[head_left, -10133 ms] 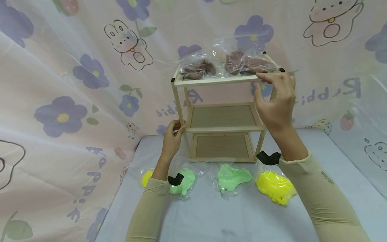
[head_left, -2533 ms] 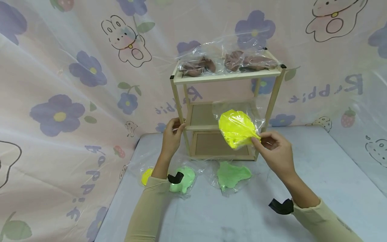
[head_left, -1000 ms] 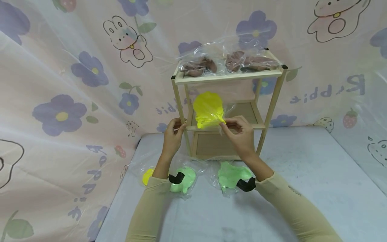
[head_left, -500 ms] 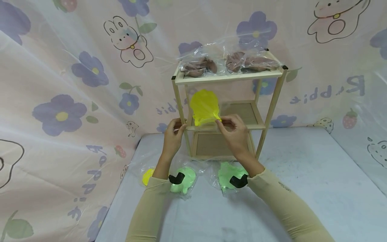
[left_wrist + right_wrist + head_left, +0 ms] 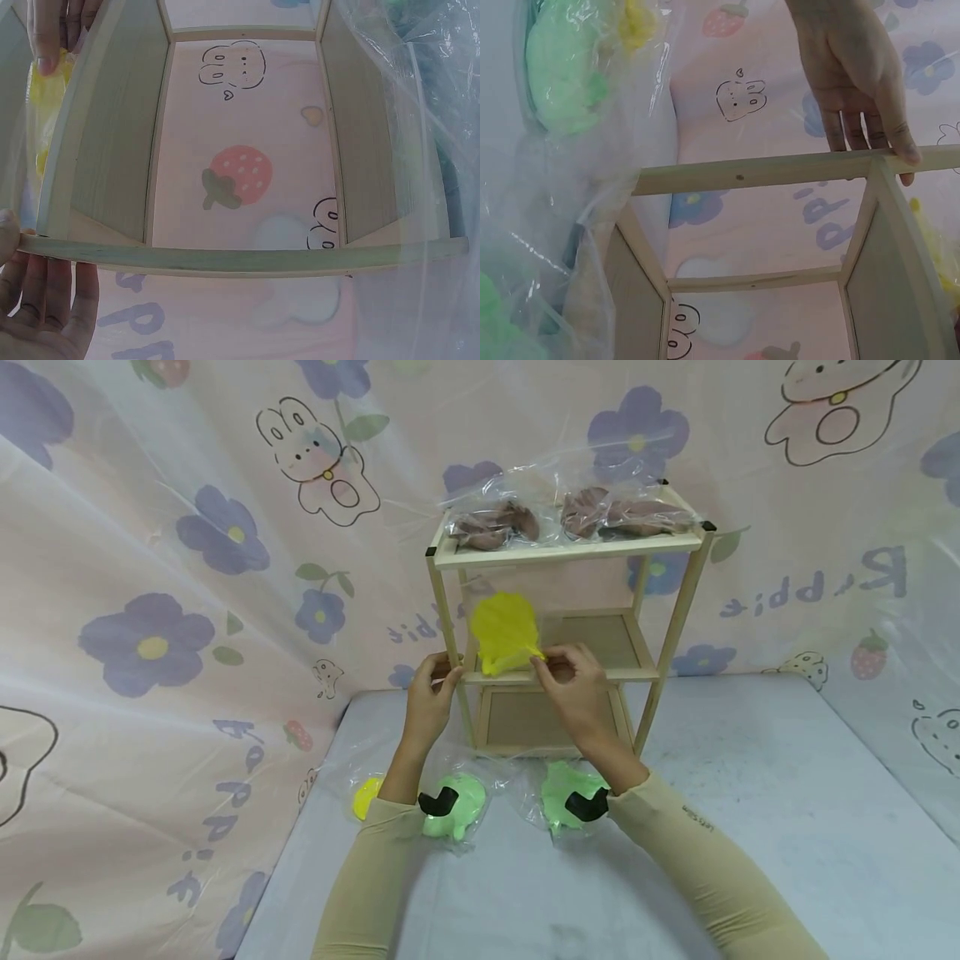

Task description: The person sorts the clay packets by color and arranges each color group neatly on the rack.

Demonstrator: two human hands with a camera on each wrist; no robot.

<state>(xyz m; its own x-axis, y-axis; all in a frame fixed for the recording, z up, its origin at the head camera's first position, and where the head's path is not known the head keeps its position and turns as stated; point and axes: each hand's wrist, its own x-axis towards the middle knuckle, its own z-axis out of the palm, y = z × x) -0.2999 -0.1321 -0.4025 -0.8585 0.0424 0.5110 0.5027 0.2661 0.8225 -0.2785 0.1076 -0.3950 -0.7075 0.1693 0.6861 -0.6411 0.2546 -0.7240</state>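
A wooden three-tier shelf (image 5: 678, 602) stands at the back of the table. My left hand (image 5: 438, 675) grips its left front post at the height of the middle tier. My right hand (image 5: 546, 658) pinches the lower edge of a clear bag of yellow dough (image 5: 504, 628), which stands upright on the left part of the middle tier. In the left wrist view my left hand (image 5: 41, 300) holds the post and the yellow bag (image 5: 43, 94) shows at the far left. Two bags of brown dough (image 5: 491, 527) (image 5: 622, 514) lie on the top tier.
On the grey table (image 5: 787, 827) in front of the shelf lie two bags of green dough (image 5: 465, 802) (image 5: 566, 789) and another yellow bag (image 5: 366, 797) at the left. A flower-and-rabbit printed curtain (image 5: 187, 568) closes in the back and sides. The bottom tier (image 5: 551, 718) holds nothing.
My right hand left the top tier, picked the yellow bag up from the table and carried it left onto the middle tier, lowering it slightly in the last half second. The left hand stayed put.
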